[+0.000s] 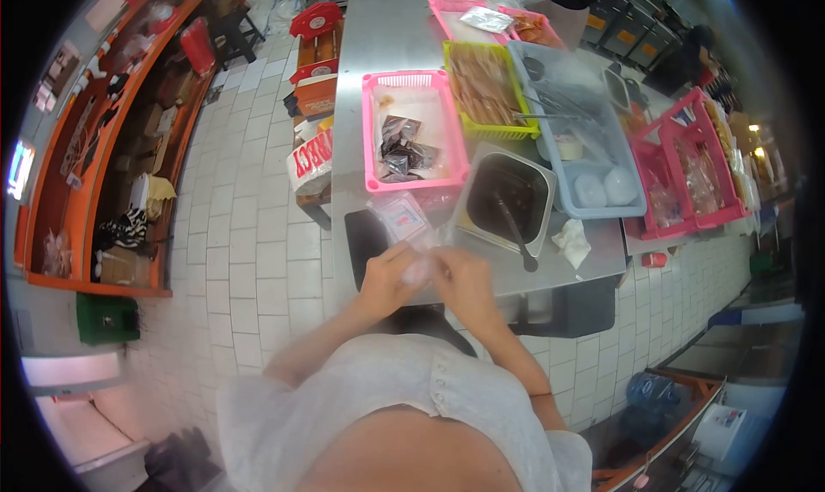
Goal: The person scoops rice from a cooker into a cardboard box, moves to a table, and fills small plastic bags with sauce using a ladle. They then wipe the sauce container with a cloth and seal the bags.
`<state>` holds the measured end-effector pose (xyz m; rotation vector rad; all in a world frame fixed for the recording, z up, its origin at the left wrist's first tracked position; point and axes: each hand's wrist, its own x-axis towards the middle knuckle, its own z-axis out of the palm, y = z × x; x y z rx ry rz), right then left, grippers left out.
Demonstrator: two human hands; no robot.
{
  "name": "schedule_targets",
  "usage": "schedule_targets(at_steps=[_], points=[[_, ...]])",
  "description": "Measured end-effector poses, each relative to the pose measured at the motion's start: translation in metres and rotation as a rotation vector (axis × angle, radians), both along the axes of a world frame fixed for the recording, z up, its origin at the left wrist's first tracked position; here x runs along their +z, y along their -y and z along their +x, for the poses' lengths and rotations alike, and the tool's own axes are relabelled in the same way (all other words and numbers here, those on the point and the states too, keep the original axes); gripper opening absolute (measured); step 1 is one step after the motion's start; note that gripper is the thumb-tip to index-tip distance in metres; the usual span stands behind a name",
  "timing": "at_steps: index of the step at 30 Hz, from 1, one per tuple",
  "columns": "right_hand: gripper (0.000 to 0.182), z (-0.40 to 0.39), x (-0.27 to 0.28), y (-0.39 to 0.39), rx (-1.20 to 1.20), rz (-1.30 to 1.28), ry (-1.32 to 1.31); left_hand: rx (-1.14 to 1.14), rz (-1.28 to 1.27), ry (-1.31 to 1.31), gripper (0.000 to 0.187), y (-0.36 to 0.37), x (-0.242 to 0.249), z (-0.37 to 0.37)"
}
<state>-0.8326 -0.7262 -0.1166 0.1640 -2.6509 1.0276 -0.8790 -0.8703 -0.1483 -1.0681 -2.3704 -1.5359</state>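
1. Left hand (386, 279): fingers closed on the clear bag's (404, 220) near left side.
2. The bag lies between both hands, its long axis running away from the body and leaning left, towards the pink basket (412, 185).
3. Right hand (465, 279): fingertips pinching the bag's right side; nearer than the left to the steel tub (464, 210).

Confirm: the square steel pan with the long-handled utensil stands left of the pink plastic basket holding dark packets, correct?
No, wrong side: the head view shows the pan, utensil in it, standing right of the basket with the dark packets.
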Motion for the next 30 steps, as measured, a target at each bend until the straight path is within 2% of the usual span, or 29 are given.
schedule_targets(at_steps=[2,3,4,5,7,8,9,10,12,14,16,18,19,21,23,25,26,28,30], points=[[0.022,-0.003,-0.002,0.002,0.065,-0.446,0.214,0.047,-0.017,0.065,0.022,0.006,-0.010,0.008],[0.022,-0.003,-0.007,0.004,0.083,-0.435,0.224,0.079,0.146,0.232,0.017,0.006,-0.024,0.013],[0.023,0.000,-0.016,0.008,0.108,-0.563,0.299,0.110,0.318,0.399,0.014,0.006,-0.036,0.017],[0.024,0.004,-0.025,0.011,0.130,-0.686,0.382,0.133,0.339,0.409,0.014,0.011,-0.034,0.020],[0.025,0.006,-0.047,0.012,0.103,-0.684,0.432,0.102,0.329,1.335,0.018,0.028,-0.027,0.025],[0.026,0.008,-0.056,0.012,0.058,-0.705,0.463,0.124,0.370,1.350,0.018,0.027,-0.030,0.028],[0.022,0.007,-0.060,0.012,0.010,-0.647,0.374,0.075,0.488,1.378,0.020,0.029,-0.033,0.030],[0.022,0.006,-0.059,0.015,0.038,-0.637,0.402,0.030,0.599,1.395,0.021,0.034,-0.035,0.030],[0.015,0.000,-0.051,0.021,-0.095,-0.808,0.225,0.115,0.610,1.325,0.025,0.030,-0.034,0.026],[0.015,-0.005,-0.033,0.027,-0.077,-0.721,0.192,0.254,0.474,0.767,0.028,0.025,-0.019,0.024],[0.021,-0.007,-0.022,0.031,0.038,-0.257,-0.006,0.295,0.404,0.697,0.027,0.024,-0.007,0.021],[0.023,-0.006,-0.021,0.037,0.053,-0.171,-0.042,0.342,0.240,0.531,0.020,0.020,-0.013,0.019],[0.025,-0.007,-0.021,0.039,0.058,-0.097,-0.091,0.354,0.249,0.534,0.020,0.021,-0.013,0.020],[0.029,-0.008,-0.025,0.038,0.066,-0.114,-0.060,0.314,0.053,0.278,0.016,0.028,-0.013,0.019],[0.033,-0.005,-0.028,0.037,0.063,-0.138,-0.020,0.276,0.001,0.323,0.016,0.033,-0.016,0.023],[0.040,0.000,-0.030,0.037,0.095,-0.191,0.214,0.220,-0.062,0.375,0.016,0.040,-0.023,0.026],[0.040,0.004,-0.030,0.038,0.086,-0.195,0.225,0.125,-0.068,0.294,0.016,0.044,-0.032,0.028],[0.044,0.015,-0.030,0.036,0.111,-0.265,0.504,0.013,-0.066,0.225,0.017,0.049,-0.048,0.037],[0.038,0.027,-0.048,0.034,0.148,-0.183,0.477,-0.033,-0.083,0.363,0.017,0.051,-0.055,0.048]])
